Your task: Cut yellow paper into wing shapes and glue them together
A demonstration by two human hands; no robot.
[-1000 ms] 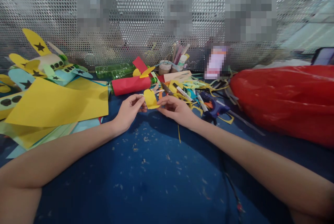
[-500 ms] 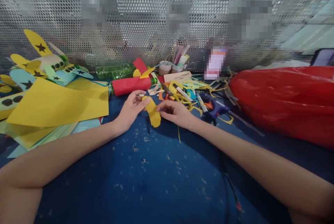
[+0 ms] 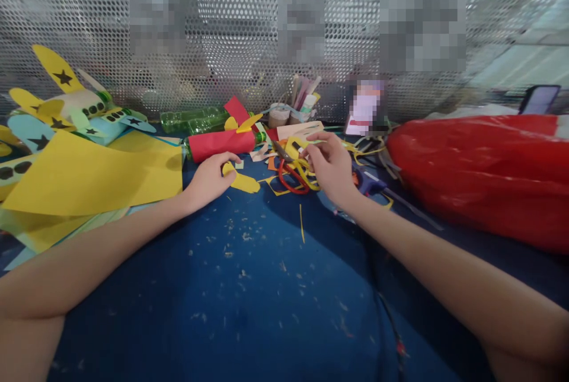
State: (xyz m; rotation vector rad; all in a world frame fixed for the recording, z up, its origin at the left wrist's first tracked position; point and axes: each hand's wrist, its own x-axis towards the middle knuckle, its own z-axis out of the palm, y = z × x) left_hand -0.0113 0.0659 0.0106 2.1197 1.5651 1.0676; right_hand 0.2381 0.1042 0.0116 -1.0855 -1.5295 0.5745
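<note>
Blue table (image 3: 267, 299): L hand (image 3: 207, 179) holds yellow cutout (image 3: 244, 183); R hand (image 3: 329, 165) by scissors (image 3: 291, 180).

Craft workbench. Blue table (image 3: 267, 287) at 6 o'clock, paper planes (image 3: 66, 112) at 10. Scissors (image 3: 291, 174), paper scraps (image 3: 311, 153), perforated metal screen (image 3: 222, 26) at 12.

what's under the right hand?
Below the right hand, red-handled scissors and yellow paper strips show by the fingers; a blue glue gun pokes out beside the wrist. Whatever lies beneath the palm is covered.
</note>
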